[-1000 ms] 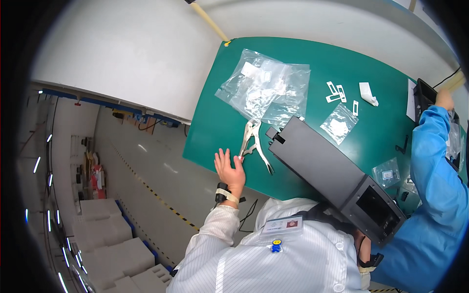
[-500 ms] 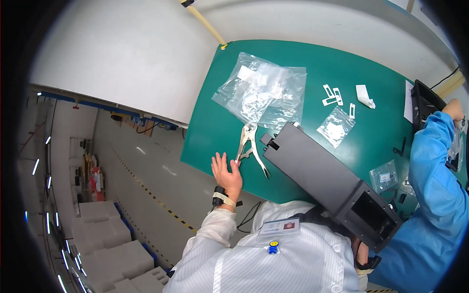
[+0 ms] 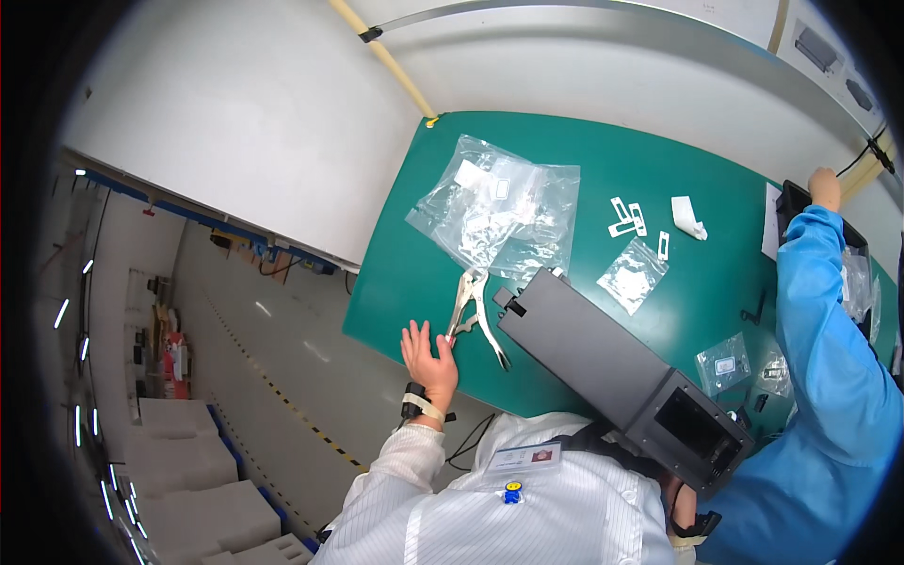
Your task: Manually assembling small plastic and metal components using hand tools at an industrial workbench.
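Observation:
My left hand (image 3: 431, 363) is open, fingers spread, at the near left edge of the green table. Close by its fingertips lie silver locking pliers (image 3: 463, 306), jaws toward me. A long dark grey metal housing (image 3: 593, 347) slants across the table's front edge, its near end overhanging in front of my body. That end has a rectangular opening (image 3: 699, 426). Under it, part of my right hand (image 3: 682, 499) shows at the wrist; its fingers are hidden by the housing, so their grip is unclear.
Clear plastic bags (image 3: 508, 202) lie at the back left of the table (image 3: 395, 273). Small white frames (image 3: 637, 218), a crumpled white paper (image 3: 687, 217) and small bags (image 3: 633, 273) lie farther right. A co-worker's blue sleeve (image 3: 815, 292) reaches over a black tray (image 3: 794, 200).
My view has tilted, so the table sits lower in the picture. The co-worker's hand has moved toward the far side of the tray. My left hand stays spread beside the pliers.

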A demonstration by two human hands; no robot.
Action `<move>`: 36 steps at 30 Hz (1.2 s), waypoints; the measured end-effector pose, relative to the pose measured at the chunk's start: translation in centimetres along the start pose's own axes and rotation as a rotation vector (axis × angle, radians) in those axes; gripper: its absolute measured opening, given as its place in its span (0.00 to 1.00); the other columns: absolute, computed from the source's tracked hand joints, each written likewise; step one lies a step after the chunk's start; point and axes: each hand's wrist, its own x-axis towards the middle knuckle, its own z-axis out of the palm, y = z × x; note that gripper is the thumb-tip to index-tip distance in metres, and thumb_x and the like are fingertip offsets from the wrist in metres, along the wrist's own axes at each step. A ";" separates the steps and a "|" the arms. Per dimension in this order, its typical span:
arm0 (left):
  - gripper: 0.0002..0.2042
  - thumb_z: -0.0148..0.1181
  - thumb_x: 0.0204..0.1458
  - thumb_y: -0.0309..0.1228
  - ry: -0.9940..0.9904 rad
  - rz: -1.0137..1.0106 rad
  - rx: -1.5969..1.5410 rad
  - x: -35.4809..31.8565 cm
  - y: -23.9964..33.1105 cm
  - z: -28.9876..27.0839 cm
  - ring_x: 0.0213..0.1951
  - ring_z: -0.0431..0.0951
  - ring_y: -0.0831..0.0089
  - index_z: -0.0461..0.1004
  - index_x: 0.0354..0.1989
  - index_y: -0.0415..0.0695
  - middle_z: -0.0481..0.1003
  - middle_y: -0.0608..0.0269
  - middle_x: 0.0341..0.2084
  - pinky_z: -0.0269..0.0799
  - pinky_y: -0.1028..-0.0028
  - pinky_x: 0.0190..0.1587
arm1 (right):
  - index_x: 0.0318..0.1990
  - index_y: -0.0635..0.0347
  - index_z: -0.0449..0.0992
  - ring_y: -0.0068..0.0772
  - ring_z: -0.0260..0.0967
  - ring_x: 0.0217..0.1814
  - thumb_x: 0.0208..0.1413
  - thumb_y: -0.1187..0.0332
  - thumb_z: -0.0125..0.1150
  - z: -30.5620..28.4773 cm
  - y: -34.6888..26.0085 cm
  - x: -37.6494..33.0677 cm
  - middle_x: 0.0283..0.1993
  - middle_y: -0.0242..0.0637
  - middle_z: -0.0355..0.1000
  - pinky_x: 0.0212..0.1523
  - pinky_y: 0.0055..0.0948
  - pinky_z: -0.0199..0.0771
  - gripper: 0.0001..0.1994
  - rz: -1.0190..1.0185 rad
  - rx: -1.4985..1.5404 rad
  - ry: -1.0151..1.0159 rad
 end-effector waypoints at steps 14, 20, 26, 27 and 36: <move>0.23 0.61 0.67 0.38 0.053 0.053 0.033 -0.3 -1.3 -0.9 0.76 0.64 0.36 0.78 0.65 0.38 0.71 0.39 0.72 0.56 0.42 0.78 | 0.63 0.62 0.77 0.30 0.74 0.45 0.77 0.61 0.51 -1.8 3.3 3.3 0.52 0.37 0.79 0.52 0.32 0.76 0.18 -0.128 -0.045 -0.137; 0.21 0.57 0.71 0.35 0.050 0.026 0.093 -0.9 -4.7 -1.1 0.75 0.64 0.37 0.76 0.67 0.37 0.70 0.40 0.73 0.59 0.43 0.76 | 0.56 0.68 0.77 0.30 0.71 0.33 0.77 0.59 0.57 2.4 -1.8 2.4 0.35 0.38 0.76 0.43 0.34 0.76 0.17 -0.028 -0.126 -0.154; 0.22 0.53 0.74 0.37 0.001 0.021 0.068 -0.3 -4.0 -0.1 0.78 0.62 0.42 0.76 0.68 0.34 0.68 0.44 0.76 0.59 0.47 0.77 | 0.35 0.65 0.79 0.30 0.67 0.31 0.76 0.52 0.60 4.4 -3.4 1.8 0.30 0.33 0.73 0.36 0.35 0.69 0.23 -0.041 -0.058 -0.018; 0.23 0.53 0.74 0.38 -0.010 -0.007 0.074 -0.5 -4.0 -0.3 0.78 0.62 0.42 0.76 0.68 0.34 0.68 0.44 0.76 0.58 0.47 0.77 | 0.37 0.64 0.79 0.29 0.67 0.31 0.76 0.52 0.59 4.4 -4.9 1.0 0.30 0.31 0.74 0.35 0.35 0.68 0.22 -0.195 -0.276 -0.015; 0.23 0.52 0.74 0.39 -0.040 -0.022 0.118 -0.2 -3.4 -0.9 0.78 0.62 0.43 0.76 0.68 0.35 0.67 0.44 0.76 0.58 0.48 0.77 | 0.32 0.65 0.78 0.33 0.65 0.26 0.75 0.48 0.62 5.0 -8.0 0.4 0.23 0.34 0.69 0.32 0.39 0.68 0.27 0.028 -0.264 0.021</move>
